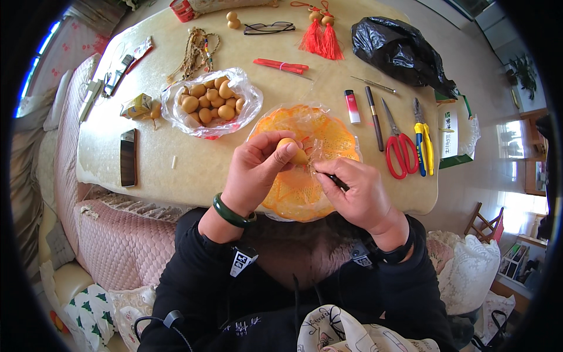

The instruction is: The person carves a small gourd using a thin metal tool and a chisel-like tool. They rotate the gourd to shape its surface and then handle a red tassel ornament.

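Between the thumb and fingers of my left hand (pixel 261 165) is a small tan bottle gourd (pixel 300 156), its narrow end turned to the right. My right hand (pixel 354 189) grips a slim tool with a dark handle (pixel 338 181), its tip close to the gourd's end; whether they touch cannot be told. Both hands are above an orange mesh basket (pixel 286 193) covered with clear plastic. Left of them, a clear plastic bag (pixel 248 99) stands open, filled with several similar gourds (pixel 209 100).
Right of the basket lie a lighter (pixel 352 107), a dark pen-like tool (pixel 374 119), red-handled scissors (pixel 401 149), pliers (pixel 422 141) and a thin screwdriver (pixel 374 84). Farther back are red cords (pixel 281 66), eyeglasses (pixel 269 29), tasselled gourds (pixel 321 37) and a black bag (pixel 396 50). A phone (pixel 128 157) lies left.
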Available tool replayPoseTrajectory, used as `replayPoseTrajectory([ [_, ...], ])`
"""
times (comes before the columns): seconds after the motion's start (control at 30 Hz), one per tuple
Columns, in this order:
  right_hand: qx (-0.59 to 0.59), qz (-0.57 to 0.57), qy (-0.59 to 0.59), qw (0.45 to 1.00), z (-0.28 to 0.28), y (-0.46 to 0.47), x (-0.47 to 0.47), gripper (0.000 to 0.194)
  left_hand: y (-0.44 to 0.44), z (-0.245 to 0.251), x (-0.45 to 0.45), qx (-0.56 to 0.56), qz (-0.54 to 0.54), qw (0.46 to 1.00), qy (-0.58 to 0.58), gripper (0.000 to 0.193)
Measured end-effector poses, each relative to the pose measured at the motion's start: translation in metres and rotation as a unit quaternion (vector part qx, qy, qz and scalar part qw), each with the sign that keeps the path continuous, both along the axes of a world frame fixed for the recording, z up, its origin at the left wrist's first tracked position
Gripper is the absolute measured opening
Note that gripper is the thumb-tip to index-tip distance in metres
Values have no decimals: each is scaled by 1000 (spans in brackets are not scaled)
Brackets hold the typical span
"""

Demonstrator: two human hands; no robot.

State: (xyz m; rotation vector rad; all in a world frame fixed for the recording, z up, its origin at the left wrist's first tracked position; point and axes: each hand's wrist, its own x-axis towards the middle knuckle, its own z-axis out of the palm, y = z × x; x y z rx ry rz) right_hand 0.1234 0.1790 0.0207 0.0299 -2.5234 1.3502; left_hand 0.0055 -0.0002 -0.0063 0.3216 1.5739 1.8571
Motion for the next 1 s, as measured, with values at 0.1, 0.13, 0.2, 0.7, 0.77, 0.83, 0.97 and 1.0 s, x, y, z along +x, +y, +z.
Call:
replayPoseTrajectory([
  [0.1,-138,8,-77,987,1,5,3,17,0,1,1,9,-17,1000,8,31],
  [0.13,-163,7,-89,983,2,6,3,17,0,1,0,18,-22,1000,4,31],
  [0.2,-215,5,-100,972,2,8,3,18,0,2,-1,36,-28,999,-25,31],
  [0.7,-220,10,-114,969,0,8,2,18,1,-3,1,52,-36,998,25,34],
  [0.77,-266,6,-123,956,0,10,2,19,1,0,1,53,-35,998,11,34],
  [0.83,-279,-8,-112,954,-1,9,2,19,1,2,2,45,-28,999,2,34],
  [0.97,-119,-30,2,992,-4,-1,-3,18,2,3,0,29,-14,999,-16,34],
  [1.0,-43,-32,36,998,-4,-2,-3,18,1,3,-1,32,-10,999,-27,35],
])
